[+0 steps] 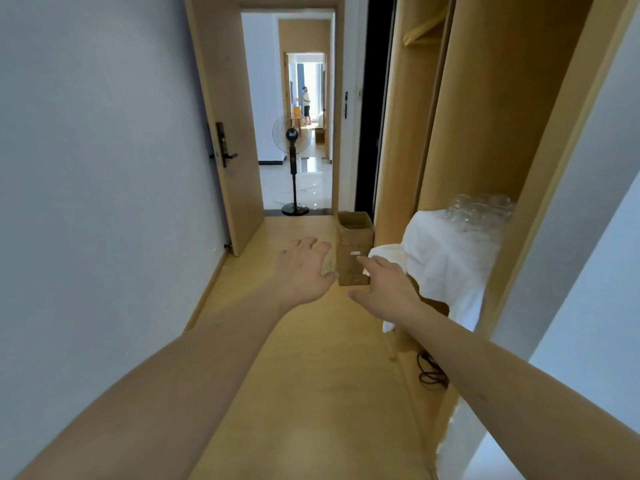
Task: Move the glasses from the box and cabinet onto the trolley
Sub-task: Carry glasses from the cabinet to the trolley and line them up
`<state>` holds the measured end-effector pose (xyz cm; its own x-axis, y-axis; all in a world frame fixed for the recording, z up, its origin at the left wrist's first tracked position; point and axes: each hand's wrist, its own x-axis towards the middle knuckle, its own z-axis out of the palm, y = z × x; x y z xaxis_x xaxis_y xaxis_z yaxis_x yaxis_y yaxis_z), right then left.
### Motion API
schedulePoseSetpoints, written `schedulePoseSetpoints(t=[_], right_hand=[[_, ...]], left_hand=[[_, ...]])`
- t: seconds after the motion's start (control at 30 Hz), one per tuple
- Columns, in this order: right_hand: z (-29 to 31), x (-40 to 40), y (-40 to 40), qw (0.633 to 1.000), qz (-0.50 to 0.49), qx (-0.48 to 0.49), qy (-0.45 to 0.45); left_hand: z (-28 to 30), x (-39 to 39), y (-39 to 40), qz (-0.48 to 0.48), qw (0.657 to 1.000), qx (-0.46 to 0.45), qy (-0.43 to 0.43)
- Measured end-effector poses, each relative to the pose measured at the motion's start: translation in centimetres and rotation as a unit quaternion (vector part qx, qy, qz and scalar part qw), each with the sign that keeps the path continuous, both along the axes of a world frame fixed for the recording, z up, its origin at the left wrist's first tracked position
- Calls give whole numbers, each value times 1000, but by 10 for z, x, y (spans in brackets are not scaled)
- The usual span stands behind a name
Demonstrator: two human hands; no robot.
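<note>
The left hand reaches forward with fingers loosely spread, holding nothing, just left of a tall brown cardboard box. The right hand stretches out beside it, fingers relaxed, empty. The box stands open-topped on the pale wooden floor, with a small white label too blurred to read. Clear glass tumblers cluster on a white-cloth-draped trolley in the light wooden cabinet.

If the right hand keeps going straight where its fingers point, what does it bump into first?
Most likely the cardboard box standing open on the floor. The right hand points at its near side, with nothing visible between them, though depth is hard to judge.
</note>
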<state>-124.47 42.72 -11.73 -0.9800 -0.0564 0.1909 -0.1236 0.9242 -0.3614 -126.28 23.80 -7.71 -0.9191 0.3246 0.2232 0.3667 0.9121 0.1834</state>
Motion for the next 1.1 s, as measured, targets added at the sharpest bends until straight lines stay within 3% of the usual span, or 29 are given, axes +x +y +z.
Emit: schedulePoseSetpoints(t=[0.37, 0.7, 1.1], right_hand=[[14, -108, 7, 991, -137, 6, 0], [2, -174, -6, 975, -220, -6, -24], [-6, -263, 74, 957, -288, 3, -45]], left_hand=[[11, -164, 9, -136, 990, -1, 22], [-4, -267, 15, -216, 976, -23, 6], [-15, -366, 103, -283, 959, -20, -3]])
